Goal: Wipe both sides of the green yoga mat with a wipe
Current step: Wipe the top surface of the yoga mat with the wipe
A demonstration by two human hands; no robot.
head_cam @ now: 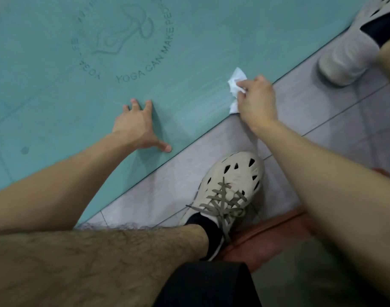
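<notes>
Closest in, my bare leg [90, 258] comes across the bottom of the view with the black shorts [207, 284] beside it, and my left foot sits in a cream perforated shoe [229, 185] with grey-brown laces and a black sock, planted on the grey tiled floor [178, 185]. A reddish strip [267, 231] lies under the heel side of that shoe; what it is, I cannot tell. Further out, my left grip [134, 127] is spread wide, fingers fanned and thumb stuck out to the side, pressing flat on the green yoga mat [56, 96] just inside its near edge. Over to the right, my right grip [258, 103] is pinching the white wipe [236, 82], fingers curled round the crumpled wad, and it sits right at the mat's edge where green meets tile, with the wipe touching the mat surface. The mat lies flat on the floor and fills the whole upper left, its edge running diagonally from lower left up to the right. Beyond my hands there is a round printed emblem [123, 38] on it, a line figure ringed by lettering that reads "YOGA CAN MAKE" in part. Farthest away, top right, my other shoe [342, 54] stands on the tiles just beside the mat's edge.
</notes>
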